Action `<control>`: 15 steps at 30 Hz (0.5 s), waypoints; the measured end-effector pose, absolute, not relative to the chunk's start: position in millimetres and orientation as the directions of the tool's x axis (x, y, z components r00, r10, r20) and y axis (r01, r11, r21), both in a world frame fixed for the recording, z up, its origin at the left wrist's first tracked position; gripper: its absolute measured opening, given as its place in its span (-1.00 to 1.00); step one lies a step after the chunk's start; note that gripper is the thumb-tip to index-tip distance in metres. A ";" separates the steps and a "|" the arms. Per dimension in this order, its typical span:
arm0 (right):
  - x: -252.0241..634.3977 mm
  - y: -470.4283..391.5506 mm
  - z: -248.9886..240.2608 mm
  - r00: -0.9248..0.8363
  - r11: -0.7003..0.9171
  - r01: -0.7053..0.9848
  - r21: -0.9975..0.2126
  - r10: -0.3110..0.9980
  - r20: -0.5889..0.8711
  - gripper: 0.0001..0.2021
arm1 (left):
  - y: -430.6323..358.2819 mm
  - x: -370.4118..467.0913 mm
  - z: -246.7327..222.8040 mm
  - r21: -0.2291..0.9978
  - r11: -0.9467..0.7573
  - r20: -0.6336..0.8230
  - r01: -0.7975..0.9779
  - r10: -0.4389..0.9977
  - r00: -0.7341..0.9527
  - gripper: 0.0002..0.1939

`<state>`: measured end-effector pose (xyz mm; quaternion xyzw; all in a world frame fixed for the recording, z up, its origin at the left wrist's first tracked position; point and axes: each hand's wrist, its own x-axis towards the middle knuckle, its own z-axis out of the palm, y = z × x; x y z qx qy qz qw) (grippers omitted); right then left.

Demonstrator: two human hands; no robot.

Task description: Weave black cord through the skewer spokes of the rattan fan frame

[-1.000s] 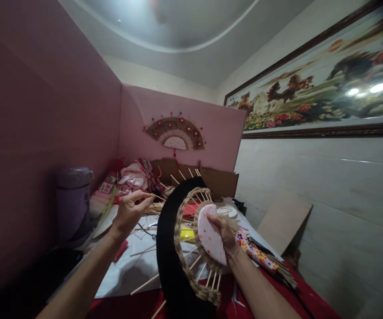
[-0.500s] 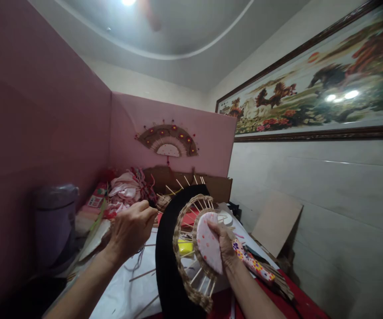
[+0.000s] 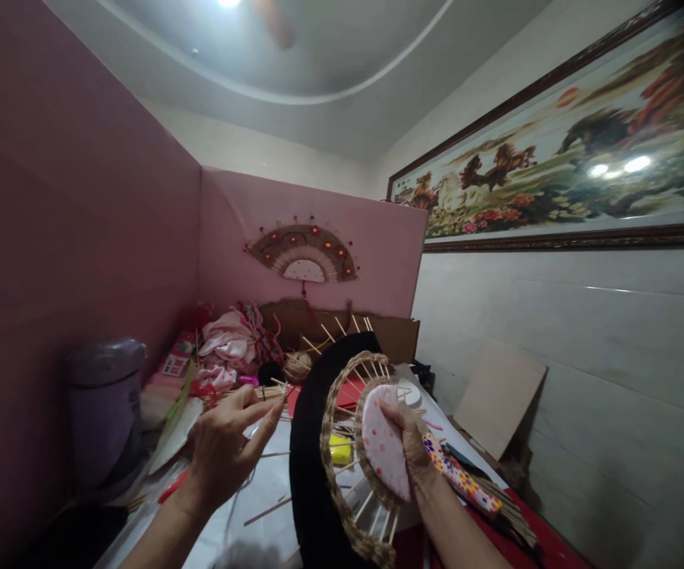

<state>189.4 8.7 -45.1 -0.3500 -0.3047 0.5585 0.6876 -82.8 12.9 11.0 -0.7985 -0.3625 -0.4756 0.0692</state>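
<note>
My right hand grips a half-made fan by its white half-round handle piece with red dots, thumb on top. Rows of braided brown cord run around the fan's thin wooden sticks. Outside the cord, a broad black band curves across the sticks, whose bare ends poke out beyond it. To the left, my left hand has thumb and forefinger brought together at a stick tip by the band's outer edge. Something thin and dark shows at those fingertips, too small to make out.
A finished fan hangs on the pink panel behind. Pink cloth and a ball of twine lie at the back. A yellow packet shows through the fan. A flower-patterned handle lies at right, a lilac container stands left.
My left hand has turned from a closed fist-like pinch to longer, stretched fingers, a little lower. The fan in my right hand sits slightly further right and lower in view.
</note>
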 end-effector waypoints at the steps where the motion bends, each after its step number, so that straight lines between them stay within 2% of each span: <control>1: 188.5 8.0 -44.1 0.209 0.133 -0.556 -0.821 0.978 0.016 -0.76 | 10.1 -81.7 11.9 0.252 -0.727 0.802 0.638 0.526 0.283 -0.77; 3: 187.0 7.0 -42.4 0.220 0.120 -0.567 -0.815 0.975 -0.010 -0.75 | 7.1 -79.8 12.9 0.338 -0.744 0.782 0.576 0.563 0.269 -0.75; 6: 185.7 6.2 -40.8 0.217 0.101 -0.592 -0.799 0.975 -0.038 -0.76 | 10.9 -77.8 10.3 0.566 -0.736 0.724 0.372 0.659 0.204 -0.68; 10: 185.9 5.9 -40.9 0.219 0.075 -0.590 -0.804 0.973 -0.069 -0.75 | 22.3 -74.2 1.5 0.882 -0.471 0.469 0.012 0.880 0.073 -0.57; 12: 186.2 5.9 -41.5 0.197 0.047 -0.590 -0.806 0.977 -0.087 -0.74 | 24.5 -71.3 -1.5 0.935 -0.324 0.336 -0.146 0.940 0.066 -0.51; 15: 186.9 6.8 -43.0 0.185 0.047 -0.595 -0.803 0.979 -0.080 -0.74 | 23.0 -66.9 -2.1 0.940 -0.238 0.270 -0.246 0.957 0.106 -0.51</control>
